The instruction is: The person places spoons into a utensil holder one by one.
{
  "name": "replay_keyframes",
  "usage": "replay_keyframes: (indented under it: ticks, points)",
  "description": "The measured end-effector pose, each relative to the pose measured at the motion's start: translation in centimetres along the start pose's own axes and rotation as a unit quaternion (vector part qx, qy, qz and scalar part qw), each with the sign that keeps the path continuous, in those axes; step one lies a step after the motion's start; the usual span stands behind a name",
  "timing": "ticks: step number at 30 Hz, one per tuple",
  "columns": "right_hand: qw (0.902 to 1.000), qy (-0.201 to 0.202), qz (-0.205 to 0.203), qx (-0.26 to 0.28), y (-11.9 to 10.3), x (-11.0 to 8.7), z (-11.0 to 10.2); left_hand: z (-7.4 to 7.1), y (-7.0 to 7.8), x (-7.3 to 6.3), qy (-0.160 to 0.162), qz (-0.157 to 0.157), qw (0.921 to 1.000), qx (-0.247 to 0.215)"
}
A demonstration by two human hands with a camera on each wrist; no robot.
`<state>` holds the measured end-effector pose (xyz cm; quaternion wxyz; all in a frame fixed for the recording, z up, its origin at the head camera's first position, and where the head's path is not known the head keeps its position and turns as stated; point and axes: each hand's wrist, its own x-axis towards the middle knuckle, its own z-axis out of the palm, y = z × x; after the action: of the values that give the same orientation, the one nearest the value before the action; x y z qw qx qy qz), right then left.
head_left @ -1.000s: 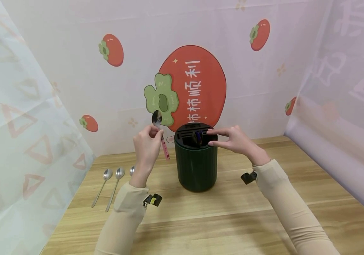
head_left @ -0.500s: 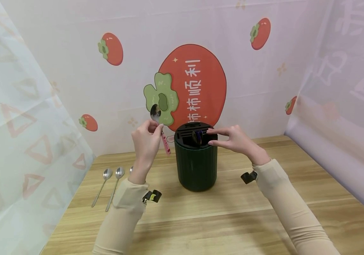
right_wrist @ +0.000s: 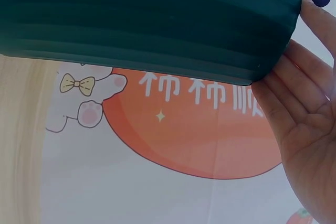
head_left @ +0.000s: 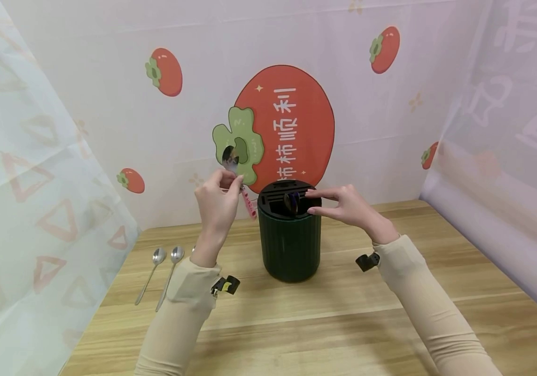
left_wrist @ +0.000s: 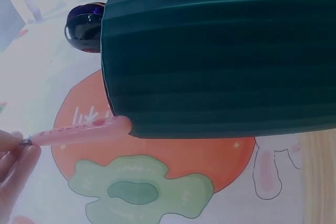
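Observation:
My left hand point(head_left: 216, 206) pinches a spoon point(head_left: 249, 203) where its steel neck meets the pink patterned handle. The spoon tilts, bowl up, with the handle end pointing down toward a dark green ribbed utensil holder point(head_left: 290, 250). In the left wrist view the pink handle point(left_wrist: 86, 131) overlaps the holder's rim edge. My right hand point(head_left: 345, 206) rests at the right side of that rim, fingers extended and thumb apart from them. A dark, shiny, rounded end point(left_wrist: 84, 27) of something standing in the holder sticks out of its slotted black top point(head_left: 275, 201).
Two steel spoons lie on the left of the wooden table point(head_left: 296, 334), one spoon point(head_left: 157, 256) beside another spoon point(head_left: 176, 255). A third is mostly hidden behind my left wrist. A white cloth with persimmon prints point(head_left: 169, 73) hangs behind the holder.
My left hand has risen slightly and tilted the spoon, so the pink handle's end has swung up and right toward the holder's rim. My right hand has stayed at the rim.

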<state>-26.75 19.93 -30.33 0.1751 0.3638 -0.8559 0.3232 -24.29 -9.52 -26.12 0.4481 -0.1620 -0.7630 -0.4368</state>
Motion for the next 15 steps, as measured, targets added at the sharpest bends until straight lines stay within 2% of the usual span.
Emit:
replay_keyframes:
  ticks: [7, 15]
  points:
    - [1.0, 0.0, 0.002, 0.0, 0.0, 0.0, -0.1, 0.0, 0.5, 0.5, 0.013, 0.011, 0.9998, -0.014]
    - [1.0, 0.002, 0.003, 0.002, 0.0, 0.0, 0.0, 0.2, 1.1, 0.9, 0.011, 0.025, 0.999, -0.036]
